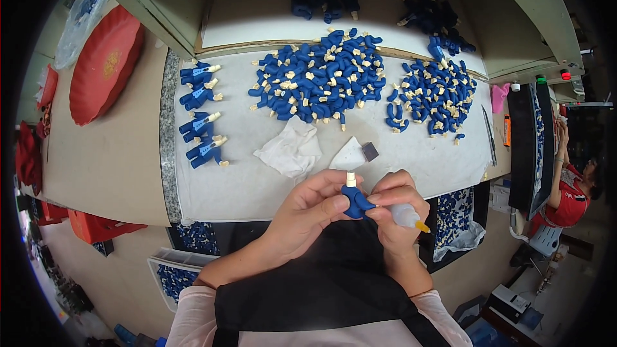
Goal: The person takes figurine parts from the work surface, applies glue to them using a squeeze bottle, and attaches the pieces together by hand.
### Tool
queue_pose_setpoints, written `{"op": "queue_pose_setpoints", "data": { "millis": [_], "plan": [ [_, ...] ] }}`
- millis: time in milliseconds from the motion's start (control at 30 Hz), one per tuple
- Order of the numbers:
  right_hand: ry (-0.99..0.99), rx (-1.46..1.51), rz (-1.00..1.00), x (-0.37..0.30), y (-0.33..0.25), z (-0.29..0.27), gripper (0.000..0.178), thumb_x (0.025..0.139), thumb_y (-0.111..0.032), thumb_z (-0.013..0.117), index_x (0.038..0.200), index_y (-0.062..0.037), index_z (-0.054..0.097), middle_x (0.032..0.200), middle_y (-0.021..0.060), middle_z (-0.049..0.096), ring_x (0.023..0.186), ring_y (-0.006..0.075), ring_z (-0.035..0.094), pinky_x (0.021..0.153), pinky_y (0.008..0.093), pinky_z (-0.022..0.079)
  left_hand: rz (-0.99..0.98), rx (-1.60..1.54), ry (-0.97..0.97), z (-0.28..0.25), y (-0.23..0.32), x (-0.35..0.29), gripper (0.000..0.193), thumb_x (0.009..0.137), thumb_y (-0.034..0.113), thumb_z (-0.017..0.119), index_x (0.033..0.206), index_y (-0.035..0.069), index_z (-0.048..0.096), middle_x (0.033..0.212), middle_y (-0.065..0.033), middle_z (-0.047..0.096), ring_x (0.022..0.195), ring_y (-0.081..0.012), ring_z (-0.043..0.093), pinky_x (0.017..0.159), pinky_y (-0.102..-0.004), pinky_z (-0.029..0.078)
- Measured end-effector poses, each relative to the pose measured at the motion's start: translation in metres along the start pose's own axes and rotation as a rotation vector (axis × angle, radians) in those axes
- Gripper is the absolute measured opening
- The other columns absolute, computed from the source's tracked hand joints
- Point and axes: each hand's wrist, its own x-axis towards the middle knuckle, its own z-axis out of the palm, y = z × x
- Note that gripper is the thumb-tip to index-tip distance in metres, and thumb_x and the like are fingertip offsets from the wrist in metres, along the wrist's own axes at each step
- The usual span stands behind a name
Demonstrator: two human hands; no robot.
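In front of my chest, my left hand (311, 211) is closed around a small blue figurine body (351, 194) with a cream peg-like neck on top. My right hand (397, 200) pinches a small curved blue arm piece (364, 202) against the body's side. That same hand also keeps a translucent squeeze bottle (405, 215) with a yellow-orange tip in its fingers, the tip pointing away to the right. Beyond the hands lie a large heap of blue arm pieces (315, 80) with cream hands and a second, smaller heap (437, 96).
Several blue figurines (205, 151) line the table's left side. A crumpled white cloth (292, 148) and a dark small block (370, 151) lie nearer me. A red tray (106, 67) stands left; a shelf (257, 26) holds more parts behind. A person (569, 196) sits far right.
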Motion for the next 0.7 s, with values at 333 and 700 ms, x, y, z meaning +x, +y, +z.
{"op": "queue_pose_setpoints", "data": {
  "millis": [333, 700],
  "plan": [
    [-0.028, -0.14, -0.102, 0.002, -0.006, 0.002, 0.02, 0.061, -0.005, 0.073, 0.077, -0.0038, 0.061, 0.077, 0.0094, 0.056, 0.063, 0.0155, 0.053, 0.055, 0.0231, 0.041, 0.02, 0.067, 0.025, -0.004, 0.001, -0.002, 0.026, 0.082, 0.01, 0.053, 0.107, 0.003, 0.047, 0.098, -0.0056, 0.054, 0.087, -0.0097, 0.053, 0.075, -0.0229, 0.043],
    [-0.115, -0.354, -0.296, 0.007, -0.015, -0.001, 0.024, 0.06, -0.001, 0.071, 0.082, -0.0037, 0.063, 0.074, 0.0075, 0.056, 0.057, 0.0147, 0.052, 0.047, 0.022, 0.039, 0.038, 0.2, 0.07, -0.003, 0.003, -0.006, 0.025, 0.079, 0.01, 0.056, 0.102, 0.001, 0.049, 0.099, -0.0077, 0.055, 0.09, -0.0129, 0.054, 0.079, -0.0253, 0.043]
  ]
}}
